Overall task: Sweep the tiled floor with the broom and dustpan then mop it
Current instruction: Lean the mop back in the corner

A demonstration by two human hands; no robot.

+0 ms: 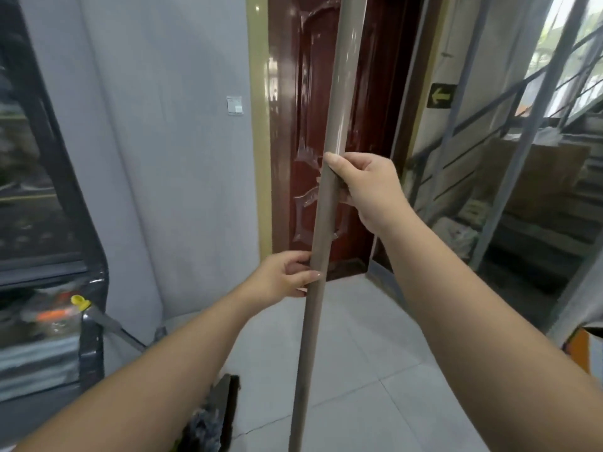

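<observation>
Both my hands hold pole (pixel 329 158): right hand (pixel 365 187) wrapped at 12 | left hand (pixel 287 278) pinching, 6 | I'd firm that low grip before sweeping tiled floor (pixel 352 370)

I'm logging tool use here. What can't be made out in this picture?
- Pole, head view: both ends cut off by frame edges, so broom or mop unknown.
- Dark bristly thing: left forearm and bottom edge hide it.
- Right hand: fingers hidden behind pole.

Long grey-brown pole (pixel 321 203): both ends cut off by frame edges. Dark bristled head (pixel 208 425): partly hidden behind forearm.
</observation>
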